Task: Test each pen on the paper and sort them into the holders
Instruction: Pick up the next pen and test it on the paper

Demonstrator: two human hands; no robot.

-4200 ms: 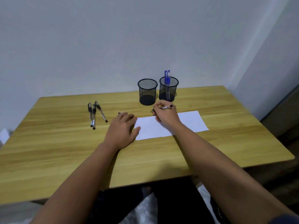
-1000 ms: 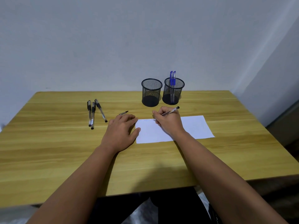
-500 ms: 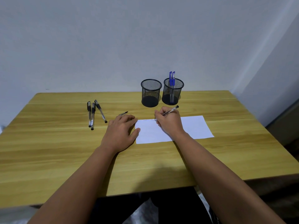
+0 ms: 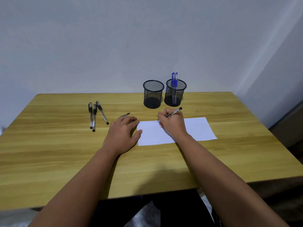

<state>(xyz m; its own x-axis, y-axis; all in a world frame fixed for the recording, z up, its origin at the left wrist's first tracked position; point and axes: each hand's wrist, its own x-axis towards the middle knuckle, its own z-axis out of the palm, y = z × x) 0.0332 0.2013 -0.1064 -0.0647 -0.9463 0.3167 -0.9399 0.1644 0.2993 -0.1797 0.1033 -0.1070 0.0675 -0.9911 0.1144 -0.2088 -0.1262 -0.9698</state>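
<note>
Right hand [image 4: 173,124] pinching pen [image 4: 173,112] on paper [image 4: 196,130]; left hand [image 4: 122,135] spread flat beside it

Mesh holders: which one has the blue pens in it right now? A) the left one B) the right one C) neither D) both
B: the two blue pens stand upright in the right holder, while the left holder shows only its dark base through the mesh.
</note>
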